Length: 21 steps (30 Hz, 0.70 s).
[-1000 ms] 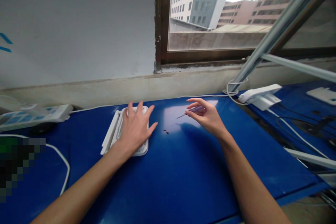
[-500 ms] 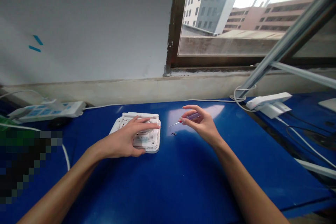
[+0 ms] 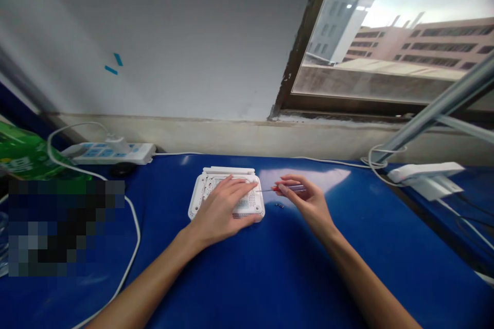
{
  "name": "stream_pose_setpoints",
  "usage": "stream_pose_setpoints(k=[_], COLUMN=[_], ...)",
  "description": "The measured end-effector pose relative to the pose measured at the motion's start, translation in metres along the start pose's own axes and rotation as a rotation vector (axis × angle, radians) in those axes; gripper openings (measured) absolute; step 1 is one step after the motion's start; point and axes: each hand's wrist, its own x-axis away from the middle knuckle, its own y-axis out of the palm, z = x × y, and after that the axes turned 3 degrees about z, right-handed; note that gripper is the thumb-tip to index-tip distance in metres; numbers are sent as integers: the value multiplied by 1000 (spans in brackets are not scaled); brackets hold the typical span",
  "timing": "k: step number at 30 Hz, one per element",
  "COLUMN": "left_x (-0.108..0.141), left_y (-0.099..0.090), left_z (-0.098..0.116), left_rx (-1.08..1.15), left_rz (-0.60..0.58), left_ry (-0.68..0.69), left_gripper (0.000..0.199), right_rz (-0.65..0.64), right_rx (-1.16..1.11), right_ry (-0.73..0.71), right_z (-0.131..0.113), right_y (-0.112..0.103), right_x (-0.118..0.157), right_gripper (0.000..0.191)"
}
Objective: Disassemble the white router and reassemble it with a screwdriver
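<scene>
A white router (image 3: 196,197) with a vented casing and a bar along its far edge lies on the blue table. Across its top rests my left hand (image 3: 226,203), fingers over the casing and thumb at the near right edge, holding it. My right hand (image 3: 304,198) pinches a small screwdriver (image 3: 295,188) with a purplish handle and a red collar. Its thin shaft points left, with the tip at the router's right side; whether it touches is unclear. Several small dark screws (image 3: 280,205) lie on the table between the router and my right hand.
A white power strip (image 3: 116,154) with a plug stands at the back left, near a green bottle (image 3: 34,157). A white cable (image 3: 135,231) loops down the left side. Another power strip (image 3: 424,172) sits at the right by a metal pole (image 3: 420,113). The table (image 3: 247,277) meets the wall behind.
The view has shifted left, so things appear farther right. My right hand has brought the screwdriver tip to the router's right side. My left hand has shifted right across the router.
</scene>
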Motion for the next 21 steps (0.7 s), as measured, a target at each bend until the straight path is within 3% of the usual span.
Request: stream_pose_setpoints(k=[3,6,11,16,21], left_x=[3,4,3,1,0], left_y=[0,1,-6,-31,-43], left_z=[0,-1,-2,-13,-24], left_rx=[32,71,116,132,435], left_rz=[95,111,125,278,470], left_ry=[-9,66,135,-36,-251], left_gripper=[46,28,16,7,13], right_rz=[4,20,-22,228,217], right_rx=[-33,-99,-68,65,94], right_ry=[-27,-19,-16,-64,-67], right_z=[-3,-9,-18,-20,-20], right_y=[13,28,34,7,-1], right_x=[7,16,20,7,3], right_gripper=[39,45,32,27,28])
